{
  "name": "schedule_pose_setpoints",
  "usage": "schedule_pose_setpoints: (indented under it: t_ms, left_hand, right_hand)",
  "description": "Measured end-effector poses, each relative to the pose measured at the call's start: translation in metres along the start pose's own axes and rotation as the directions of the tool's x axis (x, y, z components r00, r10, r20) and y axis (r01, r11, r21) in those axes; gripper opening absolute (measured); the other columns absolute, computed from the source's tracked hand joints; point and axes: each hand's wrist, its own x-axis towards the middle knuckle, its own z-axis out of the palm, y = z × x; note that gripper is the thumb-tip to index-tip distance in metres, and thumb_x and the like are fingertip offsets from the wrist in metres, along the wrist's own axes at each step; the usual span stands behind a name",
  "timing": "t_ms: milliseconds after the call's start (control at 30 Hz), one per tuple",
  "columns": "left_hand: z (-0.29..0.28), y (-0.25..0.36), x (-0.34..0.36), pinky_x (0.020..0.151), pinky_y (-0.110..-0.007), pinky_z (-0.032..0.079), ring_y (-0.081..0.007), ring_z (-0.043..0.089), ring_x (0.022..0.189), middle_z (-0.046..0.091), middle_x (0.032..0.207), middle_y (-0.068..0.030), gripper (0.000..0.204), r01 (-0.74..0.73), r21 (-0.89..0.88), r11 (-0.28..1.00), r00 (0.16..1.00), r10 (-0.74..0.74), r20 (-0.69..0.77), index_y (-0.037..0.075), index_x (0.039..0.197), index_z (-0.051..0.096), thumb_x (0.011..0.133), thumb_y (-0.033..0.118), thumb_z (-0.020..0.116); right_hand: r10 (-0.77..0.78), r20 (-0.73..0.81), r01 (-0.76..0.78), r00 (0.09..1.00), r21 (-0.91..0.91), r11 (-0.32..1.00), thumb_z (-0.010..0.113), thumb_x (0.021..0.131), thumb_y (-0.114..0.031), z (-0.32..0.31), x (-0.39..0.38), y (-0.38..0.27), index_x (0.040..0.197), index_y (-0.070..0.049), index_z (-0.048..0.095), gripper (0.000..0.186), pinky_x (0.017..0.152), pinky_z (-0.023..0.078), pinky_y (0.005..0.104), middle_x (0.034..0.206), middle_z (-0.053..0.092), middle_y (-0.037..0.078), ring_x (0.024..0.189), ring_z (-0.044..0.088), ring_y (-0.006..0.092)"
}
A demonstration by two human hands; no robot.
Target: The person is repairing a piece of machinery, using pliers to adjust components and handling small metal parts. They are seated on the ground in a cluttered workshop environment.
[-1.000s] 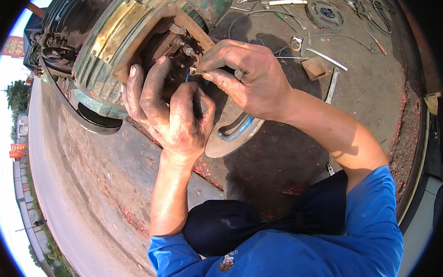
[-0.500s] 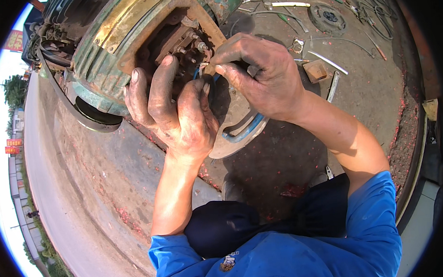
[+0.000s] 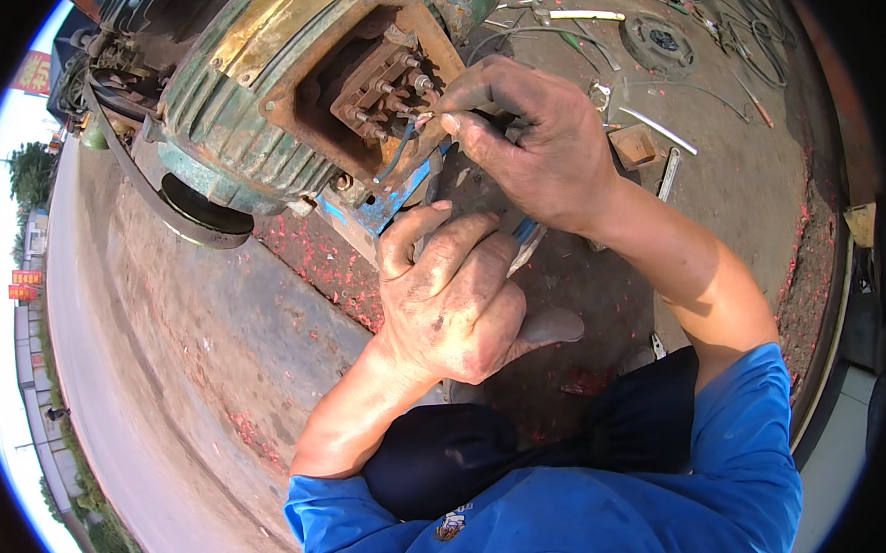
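I am pinching a thin dark wire [image 3: 396, 151] between my right hand's [image 3: 541, 141] thumb and forefinger, holding its end at the threaded studs of the terminal block [image 3: 381, 87], which is sitting inside the open rusty terminal box on the side of the green electric motor [image 3: 254, 106]. My left hand [image 3: 454, 301] is pulling back: a moment ago it was cupped up against the box opening, and now it is hanging below it, fingers loosely curled and gripping nothing, so the studs are showing plainly and the wiring is being left to the right hand. Beyond my wrist, hand tools [image 3: 590, 14] and loose wires are lying on the dusty ground
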Motion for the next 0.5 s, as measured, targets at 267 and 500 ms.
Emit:
schedule_pose_setpoints:
  t_ms: [267, 500]
  left_hand:
    - [0.012, -0.051, 0.012, 0.113, -0.054, 0.036, -0.0357, 0.048, 0.135, 0.064, 0.142, -0.0104, 0.018, 0.25, 0.542, 0.802, 0.931, -0.047, -0.361, 0.019, 0.108, 0.076, 0.091, 0.019, 0.073]
    - [0.026, -0.059, 0.007, 0.118, -0.056, 0.031, -0.0376, 0.044, 0.141, 0.061, 0.148, -0.0098, 0.016, 0.299, 0.479, 0.826, 0.882, -0.047, -0.47, 0.025, 0.108, 0.075, 0.092, 0.026, 0.074]
  right_hand:
    - [-0.215, 0.013, 0.213, 0.977, -0.189, 0.958, 0.078, 0.079, -0.003, 0.003, -0.002, -0.009, 0.094, -0.002, 0.067, 0.018, 0.068, 0.055, 0.0435, 0.09, 0.067, 0.016, 0.081, 0.067, 0.0397]
    - [-0.277, 0.048, 0.278, 0.96, -0.298, 0.913, 0.08, 0.077, -0.003, 0.003, -0.004, -0.009, 0.094, -0.005, 0.068, 0.021, 0.068, 0.057, 0.0424, 0.091, 0.068, 0.012, 0.082, 0.069, 0.0359]
